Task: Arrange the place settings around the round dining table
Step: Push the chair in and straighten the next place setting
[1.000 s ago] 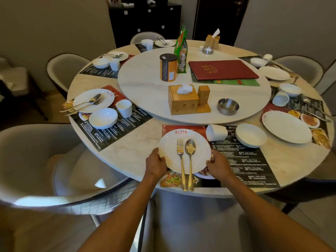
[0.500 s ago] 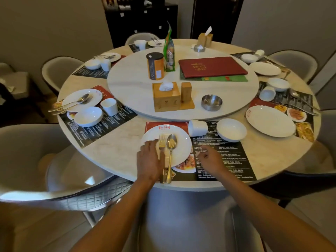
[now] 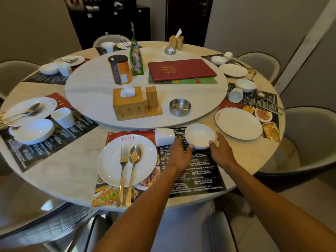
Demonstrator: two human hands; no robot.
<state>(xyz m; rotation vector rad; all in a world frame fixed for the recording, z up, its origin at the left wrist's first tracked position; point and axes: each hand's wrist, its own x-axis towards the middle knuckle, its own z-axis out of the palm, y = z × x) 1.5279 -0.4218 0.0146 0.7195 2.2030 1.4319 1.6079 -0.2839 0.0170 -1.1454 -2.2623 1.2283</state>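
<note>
Both hands have gone to the small white bowl (image 3: 199,135), which sits on the far right part of the nearest placemat (image 3: 190,168), just right of a white cup (image 3: 164,136) lying on its side and well right of the plate (image 3: 127,160) that carries the fork (image 3: 123,168) and spoon (image 3: 133,164). The left hand (image 3: 181,153) is at the bowl's near-left rim and the right hand (image 3: 221,150) at its near-right rim, so the bowl lies between them and just beyond the fingertips. Fingers are spread and loosely curved, open around the bowl; they seem to touch the rim, though actual contact is hard to confirm from this angle. Being round, the bowl offers no long axis, and both hands are about equally near. The tipped cup lies closest to the left hand.
</note>
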